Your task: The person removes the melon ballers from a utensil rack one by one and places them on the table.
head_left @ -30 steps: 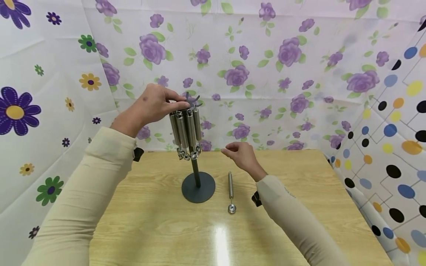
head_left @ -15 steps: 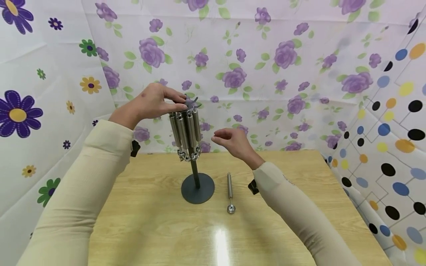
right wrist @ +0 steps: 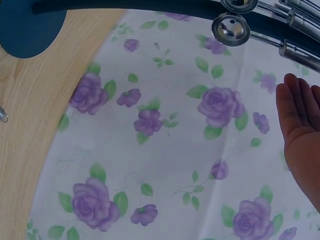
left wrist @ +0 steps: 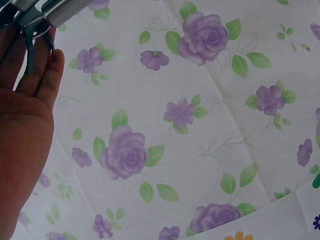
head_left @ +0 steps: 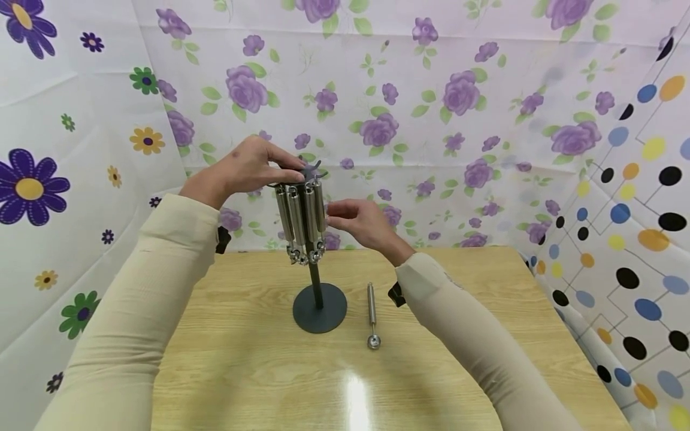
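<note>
A dark metal stand (head_left: 319,310) with a round base holds several steel melon ballers (head_left: 297,215), which hang bowl down from hooks at its top. My left hand (head_left: 253,164) pinches the stand's top between thumb and fingers; in the left wrist view the dark hooks (left wrist: 30,52) lie against its fingers. At the right side of the cluster is my right hand (head_left: 363,224), its fingertips right at the handle of one hanging melon baller. Its fingers (right wrist: 295,107) look straight in the right wrist view, below a baller's bowl and handle (right wrist: 230,29).
One melon baller (head_left: 372,314) lies on the wooden table (head_left: 458,335), to the right of the stand's base. Behind the table hangs a flowered cloth (head_left: 420,120), with a flower-patterned cloth on the left and a dotted one (head_left: 647,251) on the right.
My right hand has risen and moved left, from over the table to the hanging melon ballers. My left hand stays at the stand's top. The view has shifted slightly.
</note>
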`<move>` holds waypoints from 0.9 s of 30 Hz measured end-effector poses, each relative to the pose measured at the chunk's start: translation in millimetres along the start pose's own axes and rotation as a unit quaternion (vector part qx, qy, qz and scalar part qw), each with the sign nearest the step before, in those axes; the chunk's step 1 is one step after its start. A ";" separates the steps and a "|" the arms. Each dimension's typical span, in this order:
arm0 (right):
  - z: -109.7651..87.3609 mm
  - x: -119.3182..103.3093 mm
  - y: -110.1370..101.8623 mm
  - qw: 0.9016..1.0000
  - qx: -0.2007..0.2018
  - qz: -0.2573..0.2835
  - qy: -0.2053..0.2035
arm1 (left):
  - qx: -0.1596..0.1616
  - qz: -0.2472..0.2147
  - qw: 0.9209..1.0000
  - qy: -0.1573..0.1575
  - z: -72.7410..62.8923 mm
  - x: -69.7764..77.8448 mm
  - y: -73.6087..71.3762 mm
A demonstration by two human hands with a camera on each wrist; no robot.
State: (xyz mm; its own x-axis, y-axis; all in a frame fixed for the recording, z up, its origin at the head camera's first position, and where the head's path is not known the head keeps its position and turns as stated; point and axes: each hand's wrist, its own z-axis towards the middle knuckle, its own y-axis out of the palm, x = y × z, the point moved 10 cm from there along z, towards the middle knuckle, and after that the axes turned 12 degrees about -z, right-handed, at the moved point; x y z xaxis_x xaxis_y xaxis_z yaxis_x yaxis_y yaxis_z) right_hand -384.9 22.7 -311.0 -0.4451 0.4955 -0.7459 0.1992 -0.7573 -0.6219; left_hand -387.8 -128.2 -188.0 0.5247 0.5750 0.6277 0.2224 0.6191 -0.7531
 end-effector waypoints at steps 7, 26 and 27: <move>5.8 -9.2 7.8 1.000 -0.006 0.019 -0.019 | 0.011 0.008 1.000 0.010 2.3 0.3 -0.5; 7.2 -12.0 -3.4 0.998 0.048 -0.007 -0.027 | -0.051 0.030 0.998 0.011 -1.7 9.9 3.5; 7.2 -11.3 -5.2 0.998 0.051 -0.005 -0.027 | -0.054 0.034 0.998 0.008 -2.2 9.8 3.1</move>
State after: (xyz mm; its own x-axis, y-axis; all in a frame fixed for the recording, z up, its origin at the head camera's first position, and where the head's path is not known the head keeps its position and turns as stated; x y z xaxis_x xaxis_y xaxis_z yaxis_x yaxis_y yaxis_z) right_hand -387.2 17.9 -297.6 -0.4940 0.4819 -0.7237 0.1053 -0.7931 -0.6000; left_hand -380.2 -121.7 -184.7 0.5551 0.6041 0.5718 0.2727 0.5173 -0.8112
